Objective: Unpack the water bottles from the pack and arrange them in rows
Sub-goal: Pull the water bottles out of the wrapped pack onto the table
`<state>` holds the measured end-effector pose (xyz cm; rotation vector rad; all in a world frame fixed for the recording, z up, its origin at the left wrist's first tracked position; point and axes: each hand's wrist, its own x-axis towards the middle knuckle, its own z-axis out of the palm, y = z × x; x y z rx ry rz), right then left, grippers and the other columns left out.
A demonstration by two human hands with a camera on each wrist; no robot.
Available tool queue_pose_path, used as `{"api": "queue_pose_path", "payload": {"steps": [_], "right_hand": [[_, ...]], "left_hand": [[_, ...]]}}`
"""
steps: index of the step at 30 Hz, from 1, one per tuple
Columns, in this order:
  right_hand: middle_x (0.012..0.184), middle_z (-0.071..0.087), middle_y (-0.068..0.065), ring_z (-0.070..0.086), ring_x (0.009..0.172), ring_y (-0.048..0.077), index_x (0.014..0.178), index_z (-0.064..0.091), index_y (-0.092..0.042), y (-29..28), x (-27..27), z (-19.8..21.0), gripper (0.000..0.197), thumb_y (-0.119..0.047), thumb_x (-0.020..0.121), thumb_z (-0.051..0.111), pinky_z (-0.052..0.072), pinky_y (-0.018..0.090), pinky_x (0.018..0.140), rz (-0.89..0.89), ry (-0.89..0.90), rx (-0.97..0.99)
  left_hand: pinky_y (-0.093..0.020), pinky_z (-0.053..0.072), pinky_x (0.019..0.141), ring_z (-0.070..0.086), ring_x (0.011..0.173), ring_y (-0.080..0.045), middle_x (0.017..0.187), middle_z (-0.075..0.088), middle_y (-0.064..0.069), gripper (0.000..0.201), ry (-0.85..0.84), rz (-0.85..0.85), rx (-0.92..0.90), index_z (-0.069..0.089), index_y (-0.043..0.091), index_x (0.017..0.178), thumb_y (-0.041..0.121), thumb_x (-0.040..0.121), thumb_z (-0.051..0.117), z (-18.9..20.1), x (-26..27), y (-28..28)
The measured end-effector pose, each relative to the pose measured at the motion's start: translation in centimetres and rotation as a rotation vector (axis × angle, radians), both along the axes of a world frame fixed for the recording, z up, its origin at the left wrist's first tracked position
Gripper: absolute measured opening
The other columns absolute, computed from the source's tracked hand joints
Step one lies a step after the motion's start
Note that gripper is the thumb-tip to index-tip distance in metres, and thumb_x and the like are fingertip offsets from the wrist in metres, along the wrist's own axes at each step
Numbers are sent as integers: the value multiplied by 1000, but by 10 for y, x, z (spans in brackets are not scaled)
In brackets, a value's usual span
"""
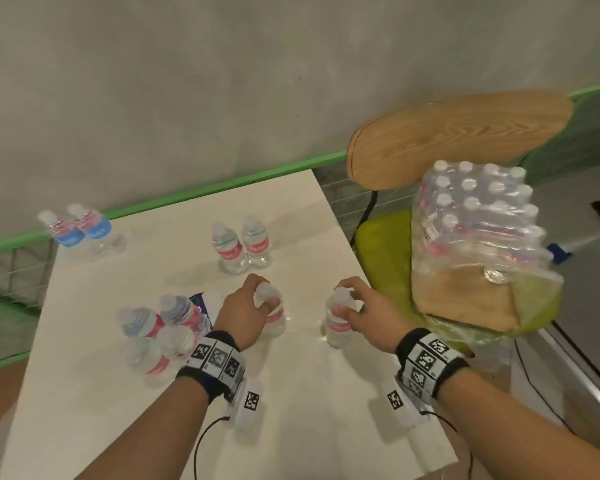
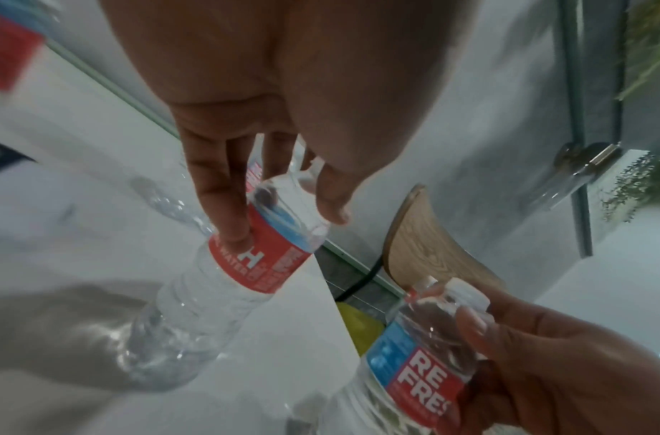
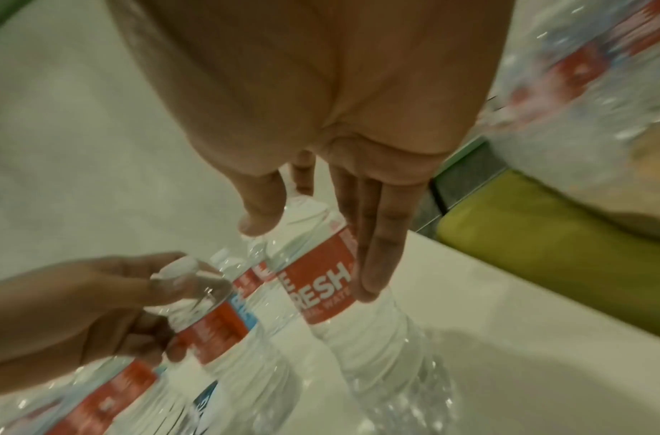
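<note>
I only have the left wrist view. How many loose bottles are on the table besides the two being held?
Observer: Seven: a pair at the far left corner, a pair mid-table, and a cluster of three by the left hand.
Operator: Where is the pack?
Observer: The shrink-wrapped pack sits on the green chair to the right of the table.
Operator: Is it empty?
Observer: No, many white caps show under the wrap.
</note>
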<state>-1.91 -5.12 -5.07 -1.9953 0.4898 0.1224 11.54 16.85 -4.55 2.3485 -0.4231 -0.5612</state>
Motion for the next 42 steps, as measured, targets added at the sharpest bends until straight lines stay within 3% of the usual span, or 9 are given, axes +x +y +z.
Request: {"api": "queue_pose_path", "payload": {"steps": [4, 8, 11, 14, 19, 24, 29, 36, 42], "right_hand": [[103, 62, 2, 62, 86, 22, 115, 47, -32, 45, 47, 6, 34, -31, 86, 66, 51, 31, 74, 39, 5, -98], [102, 65, 7, 59, 75, 21, 118, 46, -27, 74, 91, 5, 36, -30, 88, 66, 47, 29, 68, 53, 0, -172], [108, 65, 9, 60, 84, 23, 122, 48, -24, 89, 123, 5, 38, -27, 88, 66, 44, 27, 72, 69, -9, -202], [114, 64, 10, 61, 102, 28, 131, 47, -24, 100, 150, 5, 50, -27, 86, 69, 46, 28, 82, 78, -22, -225], [110, 65, 7, 62, 95, 27, 122, 53, -23, 113, 181, 2, 41, -25, 85, 69, 46, 27, 76, 77, -9, -199], [103, 66, 7, 62, 89, 27, 118, 53, -25, 119, 197, -3, 34, -19, 86, 64, 48, 28, 72, 64, -10, -224], [104, 65, 11, 61, 92, 29, 120, 52, -26, 120, 204, -5, 38, -24, 85, 67, 50, 32, 76, 60, -9, -223], [108, 63, 9, 56, 88, 23, 125, 51, -22, 118, 203, -1, 44, -24, 85, 69, 45, 28, 75, 85, 2, -252], [109, 64, 12, 61, 97, 31, 122, 53, -18, 118, 207, 7, 39, -24, 86, 67, 47, 30, 75, 143, 39, -355]], "left_hand": [[-30, 41, 75, 58, 89, -25, 97, 62, -1, 32, -90, 25, 131, 47, 22, 117, 28, 89, 63, 10, 29, 25], [-34, 47, 77, 60, 99, -29, 111, 64, -10, 39, -162, 0, 275, 51, 16, 122, 25, 87, 64, 20, 62, 35], [-35, 49, 81, 61, 102, -32, 114, 62, -13, 43, -158, -22, 359, 51, 14, 126, 25, 87, 64, 28, 80, 40], [-36, 51, 83, 61, 102, -33, 114, 61, -14, 40, -156, -20, 368, 52, 12, 123, 25, 87, 63, 31, 93, 43], [-37, 48, 82, 59, 104, -32, 115, 60, -14, 38, -182, 4, 369, 49, 9, 122, 25, 89, 62, 29, 105, 42], [-38, 47, 84, 58, 106, -32, 116, 60, -14, 39, -180, 2, 364, 49, 8, 122, 24, 88, 63, 27, 118, 44], [-41, 51, 86, 60, 103, -33, 115, 60, -14, 43, -150, 22, 320, 50, 8, 122, 24, 85, 67, 26, 120, 45], [-41, 53, 86, 61, 101, -33, 113, 60, -15, 45, -132, 45, 337, 50, 7, 119, 23, 83, 71, 28, 121, 41], [-42, 53, 86, 61, 102, -32, 113, 60, -14, 46, -127, 44, 341, 49, 8, 120, 24, 83, 71, 27, 121, 41]]}}
